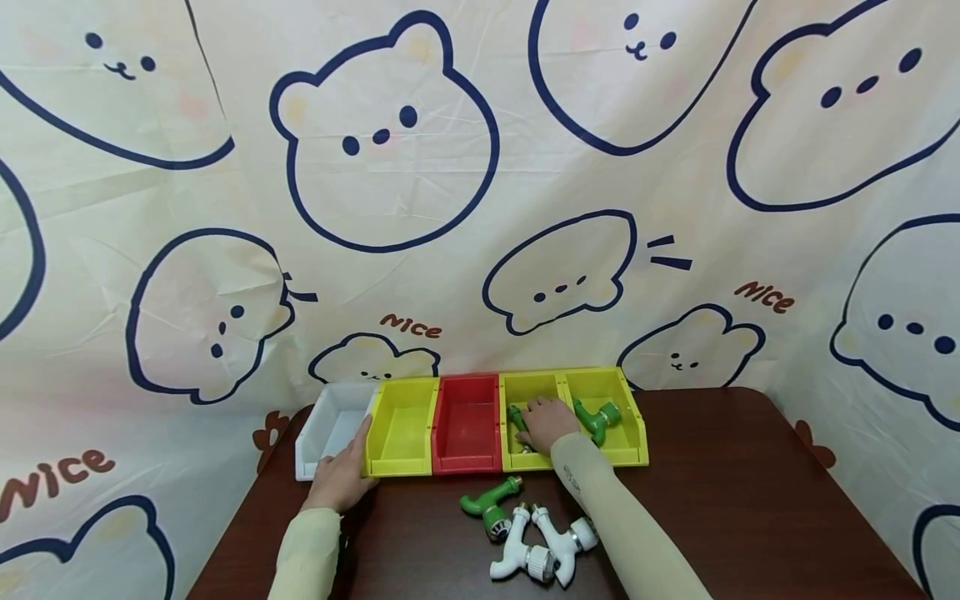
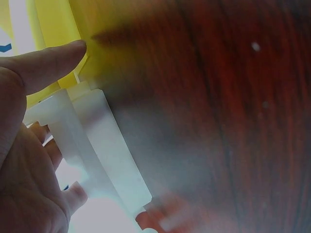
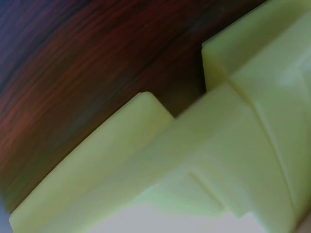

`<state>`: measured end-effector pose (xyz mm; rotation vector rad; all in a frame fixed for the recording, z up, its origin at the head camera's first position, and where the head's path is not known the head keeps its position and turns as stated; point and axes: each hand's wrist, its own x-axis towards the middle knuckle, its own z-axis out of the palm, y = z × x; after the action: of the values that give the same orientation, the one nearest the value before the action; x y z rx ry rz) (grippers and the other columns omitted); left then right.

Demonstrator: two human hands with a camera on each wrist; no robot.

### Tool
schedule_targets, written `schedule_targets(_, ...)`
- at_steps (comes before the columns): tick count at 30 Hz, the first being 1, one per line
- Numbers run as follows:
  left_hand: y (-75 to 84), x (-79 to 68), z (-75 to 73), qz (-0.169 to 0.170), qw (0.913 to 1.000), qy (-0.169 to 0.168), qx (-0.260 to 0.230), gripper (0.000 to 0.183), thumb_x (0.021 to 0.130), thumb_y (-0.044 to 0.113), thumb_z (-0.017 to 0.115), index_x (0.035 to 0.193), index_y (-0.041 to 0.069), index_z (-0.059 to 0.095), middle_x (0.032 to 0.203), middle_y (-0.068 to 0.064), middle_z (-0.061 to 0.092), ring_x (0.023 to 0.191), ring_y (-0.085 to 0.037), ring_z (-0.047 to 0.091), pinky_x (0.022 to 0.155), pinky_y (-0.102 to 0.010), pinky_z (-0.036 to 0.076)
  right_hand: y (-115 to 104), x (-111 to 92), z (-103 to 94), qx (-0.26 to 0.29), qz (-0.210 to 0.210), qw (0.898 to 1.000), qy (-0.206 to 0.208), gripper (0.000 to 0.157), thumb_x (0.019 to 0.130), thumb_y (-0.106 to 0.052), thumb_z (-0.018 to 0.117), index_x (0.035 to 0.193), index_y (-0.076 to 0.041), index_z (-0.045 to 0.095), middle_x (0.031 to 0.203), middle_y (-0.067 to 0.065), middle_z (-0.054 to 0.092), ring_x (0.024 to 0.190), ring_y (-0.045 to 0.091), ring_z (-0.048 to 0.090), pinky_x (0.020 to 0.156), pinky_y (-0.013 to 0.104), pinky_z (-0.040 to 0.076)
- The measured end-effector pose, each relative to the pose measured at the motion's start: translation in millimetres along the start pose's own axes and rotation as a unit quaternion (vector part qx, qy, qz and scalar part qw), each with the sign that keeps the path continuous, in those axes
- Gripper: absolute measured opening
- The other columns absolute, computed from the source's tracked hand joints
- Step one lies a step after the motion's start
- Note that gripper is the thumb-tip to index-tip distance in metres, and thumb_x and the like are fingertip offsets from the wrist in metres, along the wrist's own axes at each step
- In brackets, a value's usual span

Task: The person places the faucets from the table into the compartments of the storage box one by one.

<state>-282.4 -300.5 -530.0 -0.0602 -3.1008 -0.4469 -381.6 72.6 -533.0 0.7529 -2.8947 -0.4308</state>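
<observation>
My left hand (image 1: 341, 477) grips the front of the white bin (image 1: 330, 423) beside the neighbouring yellow bin. In the left wrist view its thumb (image 2: 58, 60) stretches across the yellow bin's front while other fingers sit behind the white wall (image 2: 92, 141). My right hand (image 1: 550, 422) reaches down into the fourth bin, a yellow one (image 1: 534, 385), its fingers around a green tap (image 1: 515, 416) that they mostly hide. Another green tap (image 1: 597, 421) lies in the yellow bin at the right end. The right wrist view shows only yellow bin walls (image 3: 146, 131) and table.
A red bin (image 1: 467, 425) stands mid-row. On the brown table (image 1: 720, 492) before the bins lie a green tap (image 1: 491, 504) and two white taps, one on the left (image 1: 516, 546) and one on the right (image 1: 558, 542), by my right forearm. A patterned cloth hangs behind.
</observation>
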Motion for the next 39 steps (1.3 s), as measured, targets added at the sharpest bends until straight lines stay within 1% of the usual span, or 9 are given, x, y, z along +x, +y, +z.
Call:
schedule_targets(5,-1.0,0.1,1.6,-0.007,1.0,-0.006,-0.003,0.1,0.093,0.023,0.073,0.166,0.007,0.006,0.154,-0.027,0.049,0.13,-0.044,0.058,0.104,-0.071,0.038,8,-3,2.6,0.059,-0.021,0.996,0.061,0.043,0.102,-0.053,0.059,0.122,-0.018,0.074,0.115,0.001,0.068,0.109,0.02,0.064,0.093,0.038,0.057)
schedule_targets(8,-1.9,-0.4,1.9,-0.011,0.9999,-0.008,-0.004,0.1,0.092,0.023,0.073,0.166,0.007,0.006,0.154,-0.027,0.049,0.13,-0.044,0.058,0.105,-0.071,0.037,18,-8,-4.9,0.114,-0.025,0.989,0.09,0.04,0.103,-0.046,0.061,0.125,-0.014,0.072,0.121,0.005,0.068,0.114,0.023,0.063,0.098,0.041,0.056)
schedule_targets(11,-2.5,-0.7,2.2,-0.01,0.9999,-0.007,-0.003,0.1,0.092,0.023,0.072,0.166,0.007,0.007,0.154,-0.026,0.049,0.13,-0.044,0.058,0.105,-0.071,0.038,33,-17,-14.9,0.162,-0.012,0.982,0.1,0.042,0.104,-0.04,0.062,0.134,-0.012,0.068,0.132,0.008,0.066,0.123,0.028,0.061,0.106,0.046,0.053)
schedule_targets(15,-3.3,-1.5,2.9,-0.006,1.0,-0.004,0.0,0.099,0.093,0.024,0.072,0.166,0.007,0.007,0.153,-0.026,0.05,0.129,-0.043,0.059,0.104,-0.07,0.039,60,-33,-21.3,0.212,0.029,0.971,0.107,0.043,0.105,-0.036,0.061,0.139,-0.01,0.064,0.135,0.012,0.064,0.126,0.032,0.06,0.106,0.05,0.052)
schedule_targets(21,-3.5,-2.0,4.0,-0.008,0.9999,-0.007,0.0,0.099,0.093,0.024,0.071,0.165,0.008,0.006,0.152,-0.027,0.051,0.128,-0.044,0.059,0.104,-0.07,0.038,106,-58,0.6,0.223,0.096,0.961,0.132,0.047,0.105,-0.031,0.06,0.145,-0.007,0.059,0.136,0.017,0.062,0.122,0.036,0.062,0.099,0.055,0.054)
schedule_targets(25,-4.8,-0.5,4.9,-0.007,0.9999,-0.009,-0.001,0.099,0.093,0.025,0.071,0.166,0.008,0.006,0.153,-0.026,0.05,0.13,-0.043,0.058,0.105,-0.071,0.038,125,-73,19.3,0.263,0.136,0.948,0.116,0.051,0.107,-0.024,0.055,0.154,-0.005,0.048,0.149,0.021,0.052,0.133,0.042,0.055,0.106,0.059,0.05)
schedule_targets(29,-4.6,0.4,3.4,-0.005,0.9999,-0.01,0.001,0.099,0.094,0.026,0.07,0.166,0.008,0.005,0.154,-0.027,0.049,0.13,-0.044,0.057,0.105,-0.071,0.037,130,-80,34.4,0.305,0.143,0.937,0.094,0.053,0.11,-0.02,0.046,0.158,0.001,0.038,0.162,0.022,0.036,0.144,0.045,0.043,0.114,0.061,0.042)
schedule_targets(32,-2.5,0.2,1.7,-0.004,0.9999,-0.009,-0.004,0.099,0.094,0.025,0.07,0.166,0.008,0.004,0.154,-0.027,0.049,0.13,-0.044,0.057,0.105,-0.071,0.037,131,-81,40.6,0.322,0.139,0.931,0.101,0.052,0.11,-0.017,0.043,0.158,0.002,0.036,0.164,0.021,0.031,0.145,0.045,0.041,0.114,0.06,0.042)
schedule_targets(39,-1.7,2.8,-0.4,-0.005,0.9996,-0.018,-0.019,0.105,0.091,0.023,0.076,0.166,0.009,0.004,0.156,-0.029,0.045,0.133,-0.047,0.054,0.11,-0.072,0.035,132,-79,43.2,0.318,0.139,0.931,0.115,0.051,0.109,-0.013,0.042,0.157,0.003,0.037,0.162,0.021,0.032,0.145,0.045,0.042,0.113,0.06,0.043)
